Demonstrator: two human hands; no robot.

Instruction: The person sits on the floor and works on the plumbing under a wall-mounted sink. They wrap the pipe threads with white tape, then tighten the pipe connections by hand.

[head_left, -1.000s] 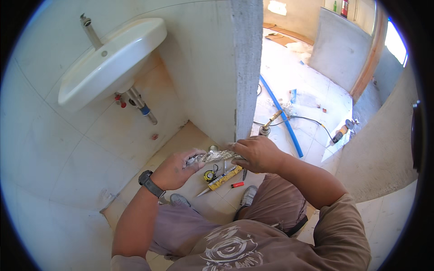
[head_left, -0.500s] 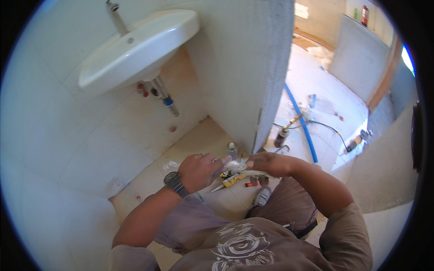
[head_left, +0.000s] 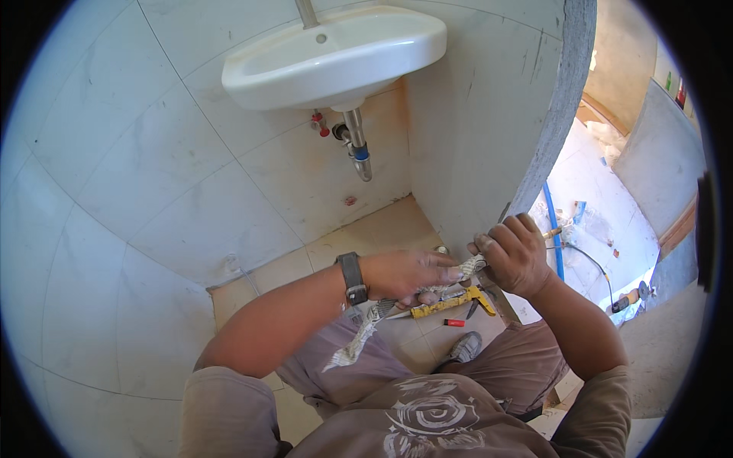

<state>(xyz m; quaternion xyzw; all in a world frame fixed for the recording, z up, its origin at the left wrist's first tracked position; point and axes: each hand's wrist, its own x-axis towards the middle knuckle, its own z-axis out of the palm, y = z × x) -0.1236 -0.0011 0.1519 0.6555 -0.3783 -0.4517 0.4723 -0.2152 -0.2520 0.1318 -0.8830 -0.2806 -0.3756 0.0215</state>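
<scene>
A twisted, crumpled whitish strip with a grey pattern, perhaps a rag (head_left: 353,347), runs through both hands in front of my knees. My left hand (head_left: 408,276), with a black watch on its wrist, is closed round its middle, fingers slightly blurred. One loose end hangs down and left from it over my thigh. My right hand (head_left: 513,256) is closed in a fist round the other end, and a short stretch shows between the hands. Just beneath them a yellow caulking gun (head_left: 441,307) lies on the floor tiles, partly hidden by my left hand. A small red lighter (head_left: 454,323) lies beside it.
A white washbasin (head_left: 343,61) hangs on the tiled wall ahead, its metal drain trap (head_left: 360,156) below. A partition wall (head_left: 489,99) stands to its right. Beyond lie a blue pipe (head_left: 553,229) and a yellow-black tool with a hose (head_left: 630,298).
The view has shifted, with the basin now further right. My hands have drawn slightly apart, and the strip's loose end now hangs from my left hand.
</scene>
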